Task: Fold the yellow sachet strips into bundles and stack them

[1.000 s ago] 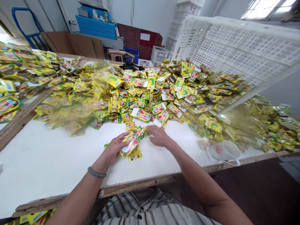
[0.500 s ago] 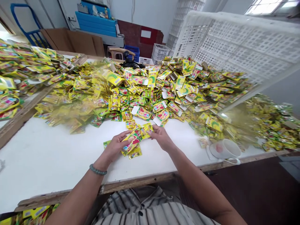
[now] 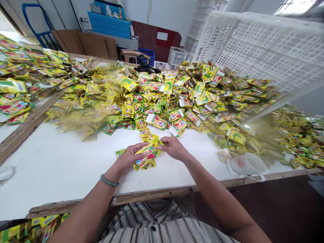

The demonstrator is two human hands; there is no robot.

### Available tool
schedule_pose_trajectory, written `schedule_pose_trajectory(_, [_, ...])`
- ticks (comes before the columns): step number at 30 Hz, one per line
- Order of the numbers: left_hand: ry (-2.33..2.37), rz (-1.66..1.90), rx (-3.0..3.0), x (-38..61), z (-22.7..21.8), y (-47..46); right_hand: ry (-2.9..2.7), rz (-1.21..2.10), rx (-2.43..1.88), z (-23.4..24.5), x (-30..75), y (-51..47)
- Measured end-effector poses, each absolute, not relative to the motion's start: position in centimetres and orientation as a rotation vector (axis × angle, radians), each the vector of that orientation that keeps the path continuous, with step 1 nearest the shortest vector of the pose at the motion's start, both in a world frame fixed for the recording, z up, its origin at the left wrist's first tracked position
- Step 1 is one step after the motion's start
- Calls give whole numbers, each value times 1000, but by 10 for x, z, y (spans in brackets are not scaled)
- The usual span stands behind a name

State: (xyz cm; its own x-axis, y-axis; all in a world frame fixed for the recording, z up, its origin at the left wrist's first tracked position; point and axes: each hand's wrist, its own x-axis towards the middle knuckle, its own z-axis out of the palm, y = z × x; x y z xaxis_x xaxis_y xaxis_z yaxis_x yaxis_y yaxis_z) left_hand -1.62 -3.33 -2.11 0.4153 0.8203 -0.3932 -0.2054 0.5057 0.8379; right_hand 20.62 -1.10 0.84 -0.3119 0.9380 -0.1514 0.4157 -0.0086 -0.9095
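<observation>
My left hand (image 3: 127, 159) is closed around a small yellow and green carton (image 3: 151, 152) with a red fruit picture, tilted above the table. At the carton's right end, the fingertips of my right hand (image 3: 176, 148) pinch a yellow sachet (image 3: 157, 143). How far that sachet sits inside the carton is hidden by the fingers. Beneath the carton, a few more sachets (image 3: 151, 165) lie on the white tabletop (image 3: 83, 168). Just beyond my hands is another yellow sachet (image 3: 144, 132), close to the heap.
A heap of cartons (image 3: 157, 121) and sachets (image 3: 129, 109) spreads across the back. At the right, a white plastic crate (image 3: 265, 50) leans over it, and a white mug (image 3: 248, 163) rests near the front edge. A wooden strip (image 3: 32, 118) divides off more cartons (image 3: 15, 106) at the left.
My right hand has drawn in toward the carton, and less of the yellow sachet shows between the hands. My left hand keeps its hold. The whole view has shifted slightly.
</observation>
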Motion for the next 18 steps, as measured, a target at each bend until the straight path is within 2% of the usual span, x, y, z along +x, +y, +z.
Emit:
schedule_pose_trajectory(4, [932,749,735,-15,-22,-34,-1566,1383,-1361,4,197,-15])
schedule_pose_trajectory(8, [923,775,750,-12,-23,-34,-1340,1258,-1393,0,190,-21])
schedule_pose_trajectory(13, [932,813,749,-11,-24,-34,-1381,1302,-1383,-3,183,-26])
schedule_pose_trajectory(18, [896,834,808,-12,-22,-35,-1397,1095,-1394,3,191,-20])
